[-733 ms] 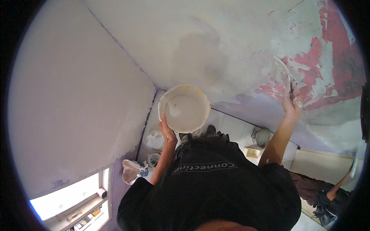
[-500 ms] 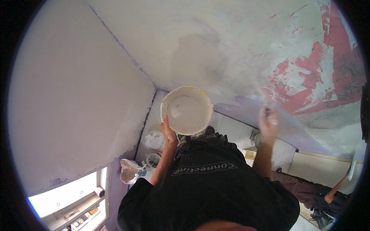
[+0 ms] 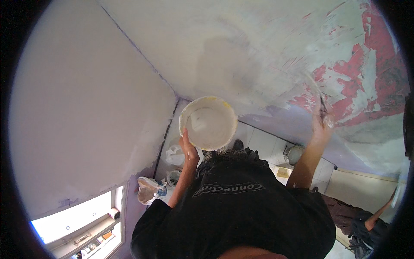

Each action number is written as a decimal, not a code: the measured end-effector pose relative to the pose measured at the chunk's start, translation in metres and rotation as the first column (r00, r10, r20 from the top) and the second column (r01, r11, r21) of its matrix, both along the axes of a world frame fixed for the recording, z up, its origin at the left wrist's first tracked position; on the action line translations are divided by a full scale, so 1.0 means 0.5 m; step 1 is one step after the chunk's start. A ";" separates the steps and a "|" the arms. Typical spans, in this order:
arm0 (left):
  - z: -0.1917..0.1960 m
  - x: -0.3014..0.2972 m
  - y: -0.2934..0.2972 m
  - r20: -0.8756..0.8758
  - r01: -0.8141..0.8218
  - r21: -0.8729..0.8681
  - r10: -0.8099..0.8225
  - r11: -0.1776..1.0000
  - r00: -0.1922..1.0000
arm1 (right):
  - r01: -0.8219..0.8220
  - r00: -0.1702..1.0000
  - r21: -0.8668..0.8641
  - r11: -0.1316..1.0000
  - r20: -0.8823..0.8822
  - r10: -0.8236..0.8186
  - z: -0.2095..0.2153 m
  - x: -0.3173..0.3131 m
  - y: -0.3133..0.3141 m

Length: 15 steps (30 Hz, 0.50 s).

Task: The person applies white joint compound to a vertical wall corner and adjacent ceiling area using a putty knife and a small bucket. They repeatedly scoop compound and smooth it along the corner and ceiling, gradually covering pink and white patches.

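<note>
My left hand [image 3: 188,149] grips the near left side of a round white bucket [image 3: 233,123], its thumb over the rim. Pale, smooth putty [image 3: 211,125] lies inside, and yellow stains mark the far rim. My right hand [image 3: 322,123] is closed round a putty knife [image 3: 316,88], slightly blurred, with a dark handle and a thin pale blade. That blade is at the wall [image 3: 276,56], beside a patch of pink-red paint [image 3: 345,69] partly covered with whitish smears. Whether its edge touches the wall, I cannot tell.
Below on the tiled floor [image 3: 258,140] stand an open bag [image 3: 146,192], a small tub [image 3: 173,178], a white plastic bag [image 3: 174,155] and a round container [image 3: 295,154]. A window [image 3: 77,216] is at lower left. Another person [image 3: 345,216] is at lower right.
My right hand has moved right and farther up the wall with the putty knife, toward the pink-red patch. My left hand and the bucket have stayed nearly in place.
</note>
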<state>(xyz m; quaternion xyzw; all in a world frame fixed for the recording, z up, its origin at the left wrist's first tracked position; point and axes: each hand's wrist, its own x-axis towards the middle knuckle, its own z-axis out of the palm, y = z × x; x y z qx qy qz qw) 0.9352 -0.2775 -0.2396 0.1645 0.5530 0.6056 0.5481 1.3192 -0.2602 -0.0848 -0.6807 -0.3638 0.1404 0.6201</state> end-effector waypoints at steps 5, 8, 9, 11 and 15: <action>-0.009 -0.014 0.018 -0.095 0.127 -0.010 -0.128 0.992 0.987 | 0.165 0.943 0.370 0.914 -0.330 -0.036 0.051 -0.129 -0.108; -0.002 -0.016 0.018 -0.141 0.261 0.087 -0.248 0.961 0.959 | -0.092 0.969 0.033 0.995 0.231 0.082 0.033 -0.205 -0.142; 0.006 -0.013 0.010 -0.132 0.285 0.125 -0.268 0.950 0.954 | -0.135 0.901 -0.163 0.977 0.389 0.189 0.028 -0.227 -0.144; 0.029 -0.005 -0.008 -0.138 0.304 0.184 -0.282 0.935 0.950 | -0.435 0.658 -0.233 0.870 0.576 0.484 0.015 -0.275 -0.142; 0.086 0.009 -0.039 -0.195 0.372 0.271 -0.328 0.888 0.924 | -0.408 0.388 -0.623 0.667 0.544 0.745 0.005 -0.349 -0.132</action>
